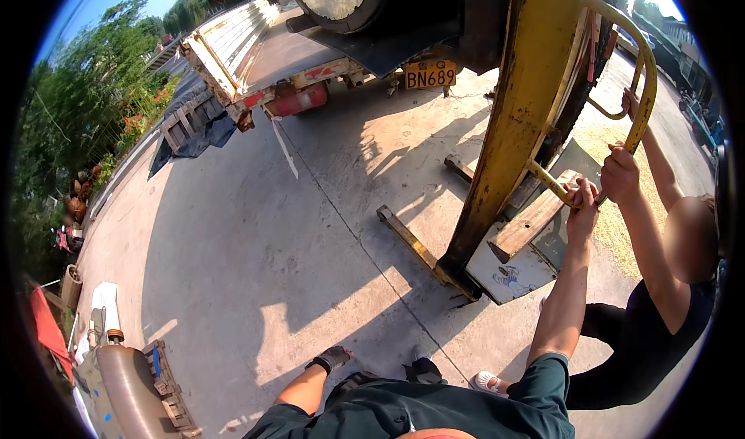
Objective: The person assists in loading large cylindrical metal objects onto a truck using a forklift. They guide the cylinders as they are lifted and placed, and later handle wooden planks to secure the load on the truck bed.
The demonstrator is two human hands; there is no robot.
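My right hand, on an outstretched arm, is closed around the lower end of a yellow tubular handle. The handle is fixed to a tall, worn yellow steel mast that leans over the ground on legs with small rollers. Beside it, another person's hand grips the same handle, and that person's other hand is higher up. My left hand hangs low by my left side, with something dark over it; its fingers cannot be made out. A wooden beam lies at the mast's base, near my right hand.
A flatbed truck stands ahead, with a large round-ended drum above its rear. The other person in dark clothes stands close on my right. Yellow grains cover ground beyond the mast. A metal cylinder lies at lower left.
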